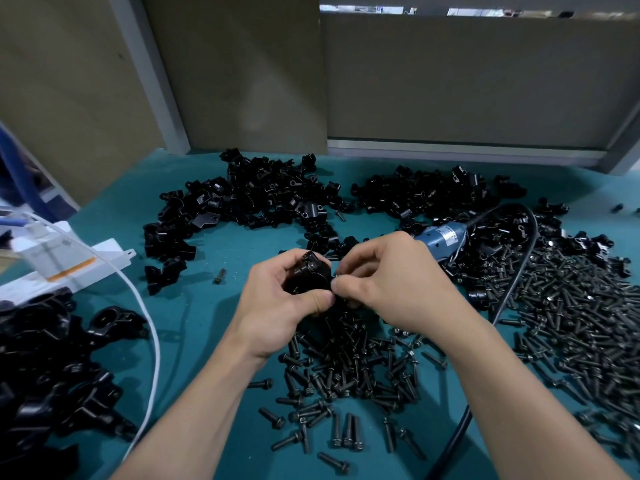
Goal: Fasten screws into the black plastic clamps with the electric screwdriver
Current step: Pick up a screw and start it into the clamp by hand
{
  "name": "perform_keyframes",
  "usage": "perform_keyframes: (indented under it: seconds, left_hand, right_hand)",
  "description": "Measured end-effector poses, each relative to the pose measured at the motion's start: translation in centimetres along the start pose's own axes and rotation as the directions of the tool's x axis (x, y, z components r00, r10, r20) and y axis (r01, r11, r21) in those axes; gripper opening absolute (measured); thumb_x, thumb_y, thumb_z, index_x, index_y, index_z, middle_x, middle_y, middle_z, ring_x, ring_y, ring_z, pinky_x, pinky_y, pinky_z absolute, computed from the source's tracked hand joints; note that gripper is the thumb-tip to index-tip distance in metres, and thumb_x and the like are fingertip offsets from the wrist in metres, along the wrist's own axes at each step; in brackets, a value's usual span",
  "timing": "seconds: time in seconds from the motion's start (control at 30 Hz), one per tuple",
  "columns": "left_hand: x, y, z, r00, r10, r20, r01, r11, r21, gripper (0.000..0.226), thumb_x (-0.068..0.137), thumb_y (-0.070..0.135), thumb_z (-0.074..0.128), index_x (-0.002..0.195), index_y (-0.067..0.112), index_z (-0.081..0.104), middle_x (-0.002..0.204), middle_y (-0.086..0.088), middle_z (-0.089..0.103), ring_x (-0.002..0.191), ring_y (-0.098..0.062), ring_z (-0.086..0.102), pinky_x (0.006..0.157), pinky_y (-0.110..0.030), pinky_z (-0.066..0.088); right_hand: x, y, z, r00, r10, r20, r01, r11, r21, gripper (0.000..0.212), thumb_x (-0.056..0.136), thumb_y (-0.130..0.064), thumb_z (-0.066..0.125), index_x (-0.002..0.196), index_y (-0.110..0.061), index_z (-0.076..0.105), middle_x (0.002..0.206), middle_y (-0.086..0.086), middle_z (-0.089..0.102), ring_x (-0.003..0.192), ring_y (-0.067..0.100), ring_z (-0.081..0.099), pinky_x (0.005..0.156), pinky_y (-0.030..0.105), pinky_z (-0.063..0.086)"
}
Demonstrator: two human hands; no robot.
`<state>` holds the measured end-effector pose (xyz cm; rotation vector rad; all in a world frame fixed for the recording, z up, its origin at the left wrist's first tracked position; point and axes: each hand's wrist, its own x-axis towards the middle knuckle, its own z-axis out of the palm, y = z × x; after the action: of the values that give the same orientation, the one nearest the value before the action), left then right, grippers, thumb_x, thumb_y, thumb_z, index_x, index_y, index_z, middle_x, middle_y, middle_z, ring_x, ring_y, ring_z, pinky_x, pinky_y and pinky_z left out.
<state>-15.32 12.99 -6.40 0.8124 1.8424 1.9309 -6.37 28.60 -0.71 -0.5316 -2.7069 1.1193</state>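
1. On the teal bench top [207, 341], clutter all round: clamp heaps [256, 192] at back L & back R, more by L edge; loose screws [571, 323] spread R & under both wrists. White cable [152, 327] curves past L forearm; black cord [512, 289] loops over the screws.
2. Electric screwdriver [441, 237], blue body, lies just behind R hand [391, 285], partly hidden by it, untouched.
3. L hand [287, 303]: fingers & thumb curled round one clamp [308, 275], held above bench centre.
4. R hand: fingertips narrowed to a pinch on a small screw [337, 276] at clamp's R side.
5. Clamp: glossy black, mostly hidden by fingers.
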Motion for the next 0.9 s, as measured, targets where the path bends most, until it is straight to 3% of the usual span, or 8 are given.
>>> perform_keyframes:
  seconds: [0.1, 0.27, 0.37, 0.47, 0.63, 0.73, 0.8, 0.9]
  left_hand:
    - [0.0, -0.1, 0.0, 1.000, 0.008, -0.010, -0.007, 1.000, 0.027, 0.034, 0.065, 0.010, 0.086, 0.094, 0.024, 0.076, 0.089, -0.002, 0.077, 0.083, -0.015, 0.072, 0.072, -0.027, 0.057]
    - [-0.1, -0.2, -0.1, 1.000, 0.000, 0.012, -0.001, 0.998, 0.062, 0.035, 0.065, 0.010, 0.086, 0.094, 0.026, 0.076, 0.089, -0.001, 0.076, 0.082, -0.015, 0.072, 0.072, -0.030, 0.059]
    - [0.0, -0.2, -0.1, 1.000, 0.011, 0.000, -0.011, 0.998, 0.064, 0.034, 0.065, 0.010, 0.086, 0.093, 0.027, 0.076, 0.087, 0.000, 0.076, 0.080, -0.014, 0.072, 0.069, -0.028, 0.057]
    - [0.0, -0.1, 0.0, 0.999, 0.033, -0.020, -0.033, 0.999, 0.034, 0.034, 0.066, 0.007, 0.084, 0.093, 0.027, 0.077, 0.089, -0.001, 0.077, 0.081, -0.015, 0.073, 0.070, -0.027, 0.057]
    - [-0.2, 0.0, 0.2, 0.999, 0.052, -0.002, -0.051, 0.994, 0.100, 0.042, 0.070, -0.006, 0.085, 0.092, 0.029, 0.077, 0.090, 0.003, 0.078, 0.082, -0.011, 0.074, 0.071, -0.023, 0.057]
    - [-0.2, 0.0, 0.3, 0.998, 0.050, -0.037, -0.046, 0.992, 0.115, 0.043, 0.072, -0.006, 0.086, 0.093, 0.029, 0.077, 0.089, 0.002, 0.079, 0.081, -0.012, 0.075, 0.070, -0.023, 0.058]
    - [-0.2, 0.0, 0.3, 0.998, 0.049, -0.051, -0.043, 0.993, 0.107, 0.039, 0.069, 0.001, 0.086, 0.093, 0.030, 0.077, 0.088, 0.001, 0.079, 0.078, -0.014, 0.075, 0.068, -0.026, 0.059]
    - [-0.3, 0.0, 0.5, 0.998, 0.043, -0.042, -0.038, 0.994, 0.105, 0.038, 0.069, 0.003, 0.087, 0.092, 0.031, 0.077, 0.087, 0.001, 0.078, 0.077, -0.013, 0.075, 0.067, -0.026, 0.059]
  right_hand:
    - [0.0, 0.0, -0.2, 0.999, 0.028, 0.038, -0.029, 0.999, 0.032, 0.015, 0.091, -0.030, 0.075, 0.077, -0.024, 0.076, 0.059, -0.007, 0.073, 0.051, 0.006, 0.068, 0.057, 0.023, 0.059]
    - [0.2, 0.3, 0.6, 0.999, 0.007, -0.047, -0.006, 1.000, 0.005, 0.019, 0.084, -0.017, 0.083, 0.070, -0.027, 0.074, 0.061, -0.009, 0.072, 0.057, 0.007, 0.069, 0.067, 0.034, 0.063]
    - [0.2, 0.5, 0.9, 0.998, -0.005, -0.059, 0.007, 1.000, 0.025, 0.020, 0.085, -0.020, 0.083, 0.070, -0.029, 0.074, 0.061, -0.009, 0.071, 0.056, 0.006, 0.068, 0.063, 0.032, 0.063]
    - [0.3, 0.5, 1.5, 0.998, -0.007, -0.067, 0.009, 1.000, 0.015, 0.030, 0.093, -0.033, 0.072, 0.065, -0.024, 0.071, 0.054, 0.000, 0.067, 0.047, 0.018, 0.062, 0.048, 0.031, 0.054]
    - [0.5, 1.0, 2.9, 0.997, 0.054, -0.062, -0.057, 0.997, -0.051, 0.053, 0.102, -0.030, 0.051, 0.053, -0.014, 0.042, 0.047, -0.003, 0.040, 0.049, 0.019, 0.037, 0.045, 0.031, 0.031]
    - [0.5, 1.2, 2.3, 0.999, 0.021, -0.029, -0.020, 1.000, 0.015, 0.046, 0.103, -0.038, 0.055, 0.061, -0.020, 0.055, 0.049, 0.001, 0.052, 0.046, 0.014, 0.043, 0.042, 0.022, 0.033]
    - [0.4, 1.1, 1.7, 0.999, -0.037, 0.012, 0.037, 0.998, 0.059, 0.028, 0.102, -0.034, 0.060, 0.075, -0.024, 0.061, 0.061, 0.004, 0.066, 0.049, 0.017, 0.052, 0.046, 0.030, 0.041]
    - [0.3, 1.0, 1.7, 0.994, -0.110, 0.009, 0.111, 0.993, -0.032, 0.025, 0.102, -0.028, 0.058, 0.078, -0.023, 0.059, 0.063, 0.004, 0.065, 0.054, 0.025, 0.055, 0.050, 0.042, 0.044]
